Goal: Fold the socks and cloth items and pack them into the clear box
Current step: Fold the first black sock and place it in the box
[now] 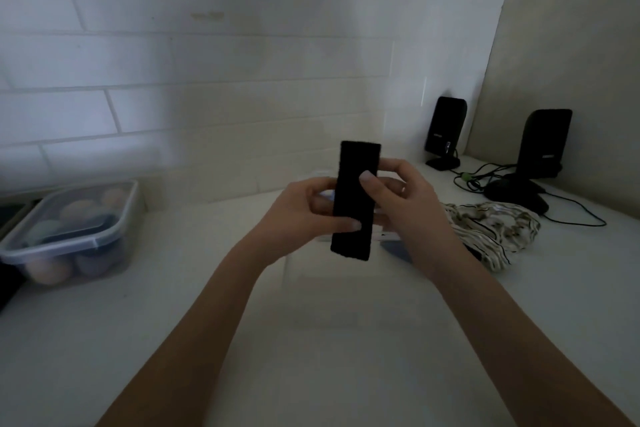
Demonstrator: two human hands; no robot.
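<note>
Nearest, a faint clear plastic box (332, 288) sits on the white countertop (173, 305), its walls barely visible in the dim light. Just above the box, both hands hold a flat, black, rectangular folded cloth strip (355, 199) upright. The left hand (304, 215) pinches the strip's lower left edge, thumb on the front. The right hand (401, 198) grips its upper right edge, thumb pressed on the front face. The step in hand looks like finishing the fold of this black piece before packing it. The next move likely calls for lowering the strip flat into the box without letting the fold spring open. To the right of the box lies a crumpled white cloth with dark stripes and speckles (491, 229), not yet folded. Well left of the box stands a lidded clear container of rounded pastel items (72, 229). Beyond the box to the right, two black desktop speakers (446, 128) stand with their cables by the wall
</note>
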